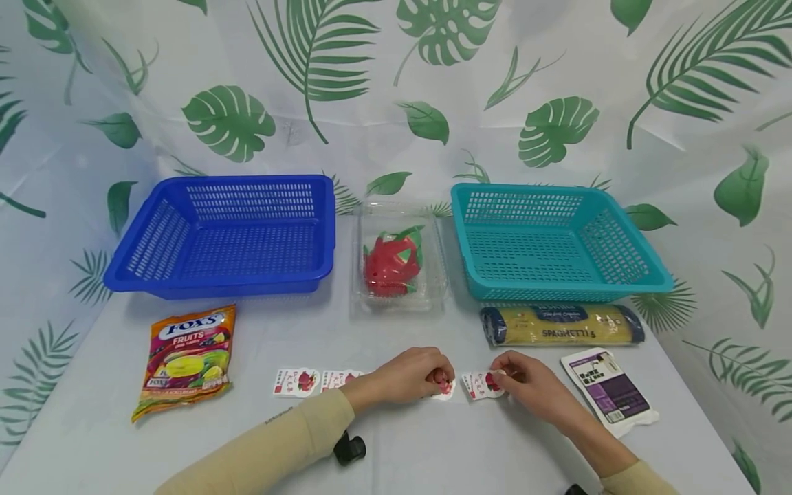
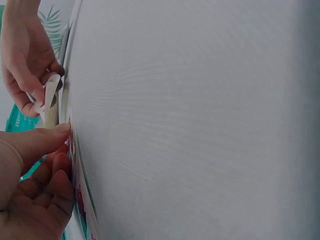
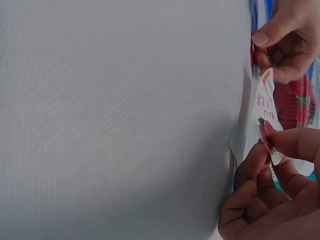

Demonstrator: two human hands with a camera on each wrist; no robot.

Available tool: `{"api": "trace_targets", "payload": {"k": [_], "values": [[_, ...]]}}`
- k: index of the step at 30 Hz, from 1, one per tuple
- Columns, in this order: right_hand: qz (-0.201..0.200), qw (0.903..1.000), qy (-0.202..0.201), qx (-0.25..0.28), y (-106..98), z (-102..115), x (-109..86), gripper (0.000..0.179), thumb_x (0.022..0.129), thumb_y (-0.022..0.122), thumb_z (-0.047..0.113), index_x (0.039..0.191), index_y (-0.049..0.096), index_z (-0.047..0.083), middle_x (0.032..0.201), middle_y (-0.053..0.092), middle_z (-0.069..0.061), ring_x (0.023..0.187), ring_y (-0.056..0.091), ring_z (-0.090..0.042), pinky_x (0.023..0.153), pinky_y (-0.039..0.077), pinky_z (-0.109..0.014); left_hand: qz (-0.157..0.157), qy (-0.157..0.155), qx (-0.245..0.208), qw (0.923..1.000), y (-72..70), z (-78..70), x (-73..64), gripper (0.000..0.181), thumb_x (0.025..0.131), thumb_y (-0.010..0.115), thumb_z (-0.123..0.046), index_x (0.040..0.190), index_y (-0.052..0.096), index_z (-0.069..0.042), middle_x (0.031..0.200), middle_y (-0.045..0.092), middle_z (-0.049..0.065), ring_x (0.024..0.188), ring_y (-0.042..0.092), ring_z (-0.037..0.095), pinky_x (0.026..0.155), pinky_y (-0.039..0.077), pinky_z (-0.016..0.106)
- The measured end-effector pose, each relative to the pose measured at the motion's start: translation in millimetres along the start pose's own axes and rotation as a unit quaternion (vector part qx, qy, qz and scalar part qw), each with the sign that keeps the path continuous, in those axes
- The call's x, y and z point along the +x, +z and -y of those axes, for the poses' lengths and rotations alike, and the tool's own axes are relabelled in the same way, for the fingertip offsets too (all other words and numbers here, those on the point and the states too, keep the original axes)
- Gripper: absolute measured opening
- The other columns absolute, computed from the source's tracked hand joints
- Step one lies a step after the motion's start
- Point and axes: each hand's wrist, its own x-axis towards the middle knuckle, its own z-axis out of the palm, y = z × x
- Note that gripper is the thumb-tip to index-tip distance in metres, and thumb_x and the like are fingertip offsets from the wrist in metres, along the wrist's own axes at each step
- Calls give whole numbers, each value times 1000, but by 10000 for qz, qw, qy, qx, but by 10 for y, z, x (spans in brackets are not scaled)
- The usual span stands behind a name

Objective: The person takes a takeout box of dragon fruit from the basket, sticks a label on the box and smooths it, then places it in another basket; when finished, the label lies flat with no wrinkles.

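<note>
1. White paper label (image 1: 474, 386), pinched at its right end by the right hand (image 1: 532, 387); its long axis runs roughly sideways, free end toward the nearby left hand (image 1: 405, 376).
2. Left fingers pinch the right end of a label strip (image 1: 287, 382) running leftward.
3. Candy bag (image 1: 185, 364) left, purple-and-white packet (image 1: 619, 392) right, spaghetti pack (image 1: 563, 326) beyond it; none between the hands.
4. Clear box (image 1: 435, 278) holding a red dragon fruit (image 1: 390, 265), between blue basket (image 1: 216, 284) and teal basket (image 1: 575, 290).

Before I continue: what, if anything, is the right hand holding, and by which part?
The right hand pinches a sticker by its end with the red fruit picture.
</note>
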Motion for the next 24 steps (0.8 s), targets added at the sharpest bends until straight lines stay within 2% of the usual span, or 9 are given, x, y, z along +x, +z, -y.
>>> {"api": "trace_targets", "payload": {"k": [7,10,16,20,24], "values": [[308,9970,-702,-103,-28,53,54,18,97,62,22,107,66,7,95,65,-2,81,56,-15,67,48,-26,-183,287,-273,9990,2,-73,29,20,92,70,-13,112,69,-12,90,56,-4,77,49,1,70,41,10],[448,9941,-977,-121,-58,86,77,19,98,61,22,109,66,8,97,65,-1,84,57,-15,69,48,-26,-258,351,-193,9989,7,-79,34,21,93,68,-14,114,69,-15,95,58,-3,80,50,2,71,41,10],[618,9921,-1088,11,-100,143,100,21,98,60,23,111,65,6,99,65,-3,84,58,-14,69,49,-27,-212,211,-150,9994,-17,-59,37,20,95,65,-14,114,70,-17,98,59,-6,83,50,2,74,41,12],[826,9891,-1220,74,-124,155,111,19,99,59,20,111,64,6,100,64,-4,86,60,-13,70,51,-28,-249,344,-386,9984,-34,-44,26,20,96,64,-14,115,70,-18,100,58,-6,84,50,2,74,42,12],[1082,9849,-1328,244,-140,174,121,19,100,57,17,114,62,4,102,64,-7,89,61,-13,73,52,-30,-312,514,-838,9947,-46,-32,24,22,96,64,-13,116,69,-17,104,60,-4,88,51,-1,77,45,13]]}}
